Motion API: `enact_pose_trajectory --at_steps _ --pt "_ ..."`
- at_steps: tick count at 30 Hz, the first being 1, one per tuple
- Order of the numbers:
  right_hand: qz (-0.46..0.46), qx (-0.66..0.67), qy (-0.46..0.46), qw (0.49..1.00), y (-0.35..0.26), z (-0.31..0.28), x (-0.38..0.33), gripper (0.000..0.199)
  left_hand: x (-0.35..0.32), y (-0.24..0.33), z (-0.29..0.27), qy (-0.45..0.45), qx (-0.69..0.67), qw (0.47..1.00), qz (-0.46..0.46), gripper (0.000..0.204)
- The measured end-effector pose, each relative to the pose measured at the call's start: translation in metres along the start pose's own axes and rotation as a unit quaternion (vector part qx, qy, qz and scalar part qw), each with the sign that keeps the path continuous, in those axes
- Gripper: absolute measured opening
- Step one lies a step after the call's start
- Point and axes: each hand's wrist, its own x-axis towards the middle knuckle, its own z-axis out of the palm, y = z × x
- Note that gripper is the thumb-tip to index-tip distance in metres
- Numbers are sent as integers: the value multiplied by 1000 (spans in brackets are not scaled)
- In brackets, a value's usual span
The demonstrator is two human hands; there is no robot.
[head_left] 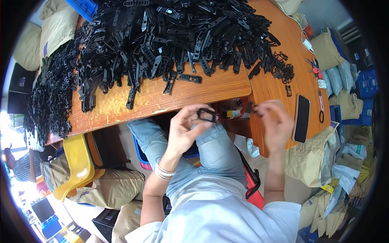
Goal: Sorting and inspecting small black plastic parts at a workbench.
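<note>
The left hand (182, 129) pinches a small black frame (214, 116) in bent fingers, above the blue jeans (219, 150). The right hand (278, 123) is blurry, fingers curled; I can't tell if it holds anything. Black parts (170, 38) (a huge pile!) lie on the wooden table (202, 94), near a phone (301, 119).
</note>
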Motion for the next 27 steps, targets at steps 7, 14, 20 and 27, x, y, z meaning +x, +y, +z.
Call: enact_pose_trajectory --at_steps 7,14,20,27 --pt "-149 50 -34 987 -12 57 -14 11 -2 12 8 -53 -35 997 -34 38" --pt "-188 29 -85 978 -13 58 -14 15 -4 10 2 -35 -65 996 -48 38" --pt "-117 86 -59 988 -1 51 -19 15 30 14 -12 -18 167 984 -55 21" --pt "117 230 -12 966 2 64 -19 21 72 0 -40 0 717 658 229 11"
